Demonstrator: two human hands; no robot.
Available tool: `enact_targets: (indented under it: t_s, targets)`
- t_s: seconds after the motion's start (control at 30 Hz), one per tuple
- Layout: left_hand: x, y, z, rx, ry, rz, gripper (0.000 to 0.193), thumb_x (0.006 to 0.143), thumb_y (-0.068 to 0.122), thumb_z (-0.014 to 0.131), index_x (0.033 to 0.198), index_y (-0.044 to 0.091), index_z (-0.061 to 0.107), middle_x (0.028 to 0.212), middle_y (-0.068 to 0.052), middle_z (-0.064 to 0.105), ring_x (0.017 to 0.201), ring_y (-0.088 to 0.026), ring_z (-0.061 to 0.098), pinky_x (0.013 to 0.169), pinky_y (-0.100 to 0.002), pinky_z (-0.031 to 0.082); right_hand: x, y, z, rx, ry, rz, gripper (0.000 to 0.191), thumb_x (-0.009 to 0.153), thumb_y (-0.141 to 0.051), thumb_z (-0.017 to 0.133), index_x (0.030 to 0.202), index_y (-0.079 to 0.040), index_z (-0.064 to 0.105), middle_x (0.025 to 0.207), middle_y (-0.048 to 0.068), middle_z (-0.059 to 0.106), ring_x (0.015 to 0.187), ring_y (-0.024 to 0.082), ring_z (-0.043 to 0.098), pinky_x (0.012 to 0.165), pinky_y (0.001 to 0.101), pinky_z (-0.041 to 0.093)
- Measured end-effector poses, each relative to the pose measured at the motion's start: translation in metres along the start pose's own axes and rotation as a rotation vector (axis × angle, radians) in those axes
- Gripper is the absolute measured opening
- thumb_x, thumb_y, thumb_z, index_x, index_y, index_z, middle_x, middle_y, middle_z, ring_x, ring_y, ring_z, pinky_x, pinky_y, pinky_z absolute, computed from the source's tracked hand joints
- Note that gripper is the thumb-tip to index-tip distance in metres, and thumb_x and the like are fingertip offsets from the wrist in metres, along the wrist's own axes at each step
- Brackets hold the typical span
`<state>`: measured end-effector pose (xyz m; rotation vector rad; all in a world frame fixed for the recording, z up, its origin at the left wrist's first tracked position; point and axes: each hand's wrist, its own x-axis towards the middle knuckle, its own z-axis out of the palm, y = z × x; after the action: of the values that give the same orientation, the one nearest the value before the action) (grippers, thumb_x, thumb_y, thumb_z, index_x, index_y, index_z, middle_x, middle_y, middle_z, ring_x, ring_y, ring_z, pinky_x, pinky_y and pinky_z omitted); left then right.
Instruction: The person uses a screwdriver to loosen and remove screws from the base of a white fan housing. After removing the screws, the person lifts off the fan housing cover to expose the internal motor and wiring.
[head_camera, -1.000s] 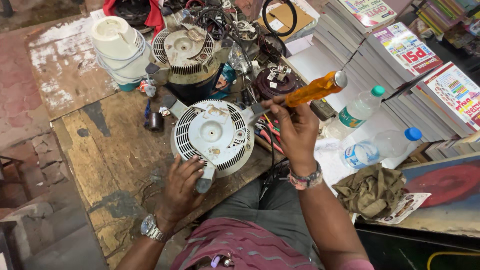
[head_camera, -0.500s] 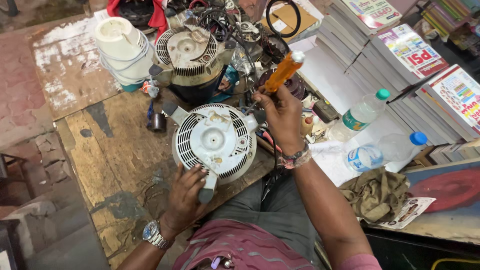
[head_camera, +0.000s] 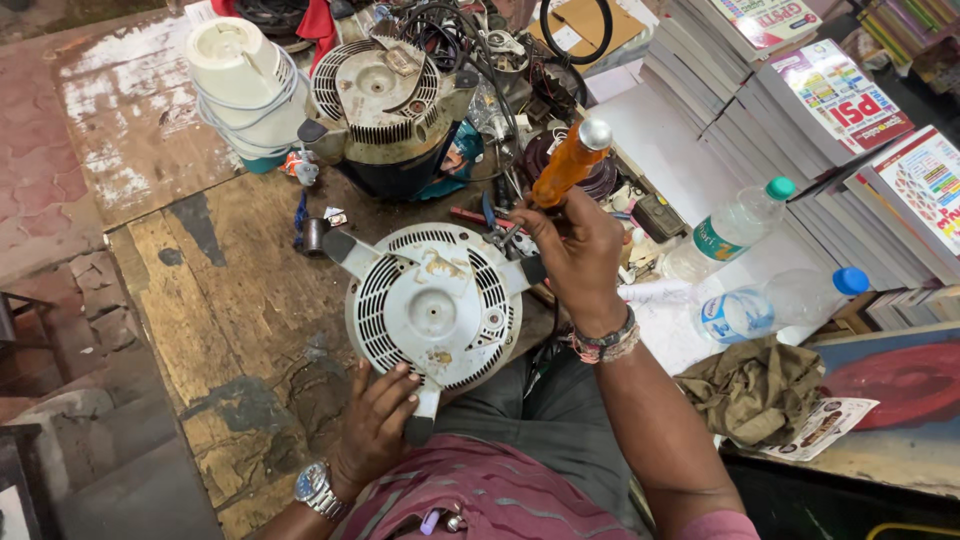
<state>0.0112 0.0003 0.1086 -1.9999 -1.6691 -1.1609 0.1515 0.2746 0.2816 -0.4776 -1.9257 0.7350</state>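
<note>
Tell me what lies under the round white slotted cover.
The round white slotted cover rests on the worn wooden bench, its near edge over the person's lap. The left hand steadies its lower tab; the right hand holds an orange-handled screwdriver. Its underside is hidden.

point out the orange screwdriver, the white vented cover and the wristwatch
orange screwdriver (head_camera: 563, 168), head view, on its handle
white vented cover (head_camera: 433, 305), head view, on its plain centre disc
wristwatch (head_camera: 311, 485), head view, on its face
</note>
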Motion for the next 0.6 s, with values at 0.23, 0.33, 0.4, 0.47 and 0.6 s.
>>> enact_targets:
  t_s: [0.23, 0.33, 0.4, 0.47, 0.6]
  targets:
    - [-0.004, 0.007, 0.002, 0.013, -0.005, 0.043, 0.037, 0.090, 0.007, 0.067, 0.122, 0.010, 0.048, 0.133, -0.009, 0.061, 0.134, -0.029, 0.056, 0.122, -0.062, 0.027, 0.000, 0.001, 0.007, 0.357, 0.000, 0.153, 0.016, 0.101, -0.004, 0.070, 0.114, 0.004, 0.064, 0.098, 0.007, 0.075, 0.091, 0.012, 0.075, 0.084, 0.0275, 0.064]
    - [-0.003, 0.008, 0.003, 0.028, -0.045, 0.087, 0.034, 0.091, 0.008, 0.065, 0.122, 0.012, 0.052, 0.135, -0.008, 0.061, 0.135, -0.027, 0.056, 0.122, -0.061, 0.028, -0.002, 0.001, 0.012, 0.291, -0.024, 0.106, 0.015, 0.102, -0.002, 0.071, 0.113, 0.006, 0.065, 0.098, 0.010, 0.075, 0.091, 0.014, 0.073, 0.082, 0.0273, 0.061]
    - [-0.002, 0.008, 0.004, 0.021, -0.073, 0.131, 0.028, 0.094, 0.009, 0.064, 0.120, 0.011, 0.054, 0.135, -0.008, 0.062, 0.136, -0.026, 0.055, 0.123, -0.059, 0.029, -0.005, 0.003, 0.012, 0.123, -0.016, 0.042, 0.016, 0.098, -0.002, 0.074, 0.110, 0.006, 0.067, 0.095, 0.010, 0.075, 0.085, 0.015, 0.074, 0.076, 0.0269, 0.061]
    - [-0.002, 0.008, 0.004, -0.001, -0.129, 0.162, 0.026, 0.094, 0.011, 0.063, 0.119, 0.010, 0.057, 0.136, -0.008, 0.062, 0.136, -0.026, 0.055, 0.122, -0.059, 0.029, -0.011, 0.007, 0.011, 0.032, 0.004, -0.020, 0.015, 0.098, -0.002, 0.075, 0.108, 0.005, 0.067, 0.095, 0.011, 0.075, 0.084, 0.015, 0.075, 0.074, 0.0265, 0.062]
    - [-0.001, 0.008, 0.007, -0.037, -0.218, 0.226, 0.017, 0.098, 0.015, 0.062, 0.114, 0.011, 0.061, 0.136, -0.007, 0.064, 0.135, -0.023, 0.055, 0.121, -0.060, 0.029, -0.032, 0.027, 0.007, 0.111, 0.102, 0.044, 0.009, 0.103, -0.001, 0.068, 0.108, 0.004, 0.064, 0.101, 0.010, 0.075, 0.086, 0.014, 0.075, 0.073, 0.0262, 0.062]
